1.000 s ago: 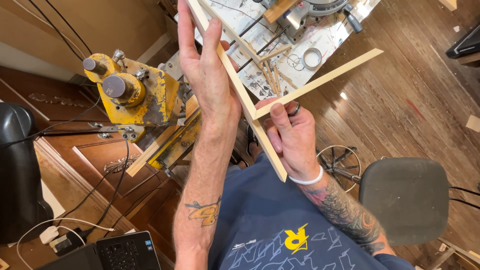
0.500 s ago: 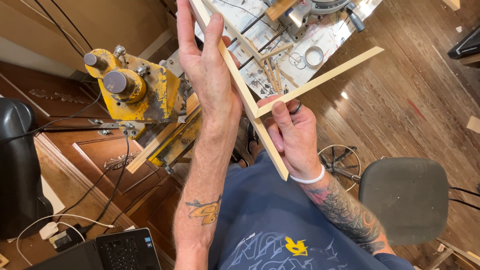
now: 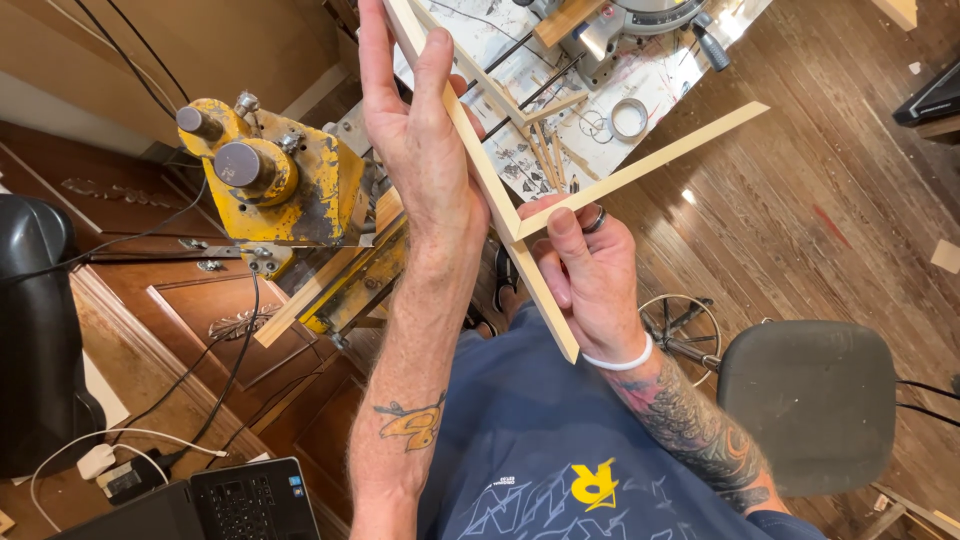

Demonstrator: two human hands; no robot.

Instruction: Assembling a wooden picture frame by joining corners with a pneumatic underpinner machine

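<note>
Two pale wooden strips meet at a right angle in front of me. My left hand point(image 3: 420, 150) lies flat along the long strip point(image 3: 545, 305), fingers stretched up its length, thumb on its edge. My right hand point(image 3: 590, 275), with a dark ring and a white wristband, pinches the joint where the second strip point(image 3: 660, 160) branches off to the upper right. Both arms are tattooed.
A worn yellow machine point(image 3: 285, 190) sits left of my hands above brown wooden cabinets. Behind are a paper-covered bench with a tape roll point(image 3: 628, 118), wood slivers and a grey saw point(image 3: 640, 20). A grey stool point(image 3: 810, 400) stands lower right; a laptop point(image 3: 240, 505) lower left.
The view has shifted slightly. Both hands keep the same grip on the joined strips, which stay in nearly the same place.
</note>
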